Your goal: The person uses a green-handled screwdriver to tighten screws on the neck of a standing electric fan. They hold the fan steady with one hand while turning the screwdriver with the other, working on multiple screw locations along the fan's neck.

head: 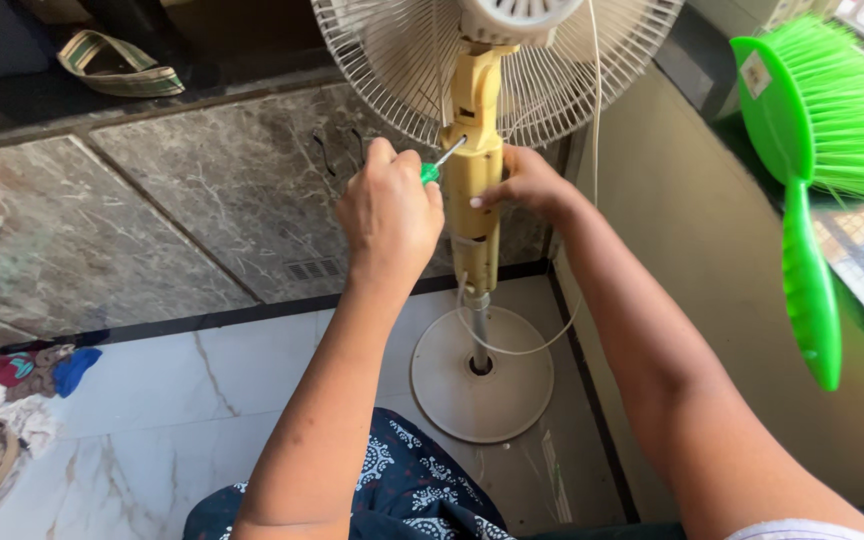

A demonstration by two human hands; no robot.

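Screwdriver set against the fan's neck housing

Nearest you, your dark blue patterned garment point(402, 490) fills the bottom edge, and the round white fan base point(482, 375) sits on the pale marble floor point(202, 400) just beyond it. Your left hand point(390, 215) is closed around the green-handled screwdriver point(438, 165), whose metal shaft angles up to the yellowed plastic neck housing point(474, 170) of the pedestal fan. Your right hand point(524, 183) wraps the housing from the other side, fingers clasped on it to steady it.

By my reading, the work is at an early or middle point: the housing is in one piece, no loose screws or removed covers show anywhere, and the white wire grille point(392, 60) is mounted.

You cannot see the screw head; the tip covers it. The screwdriver handle is mostly buried in your fist. The fan's top is cut off, and the thin white cord point(592, 150) runs out of frame.
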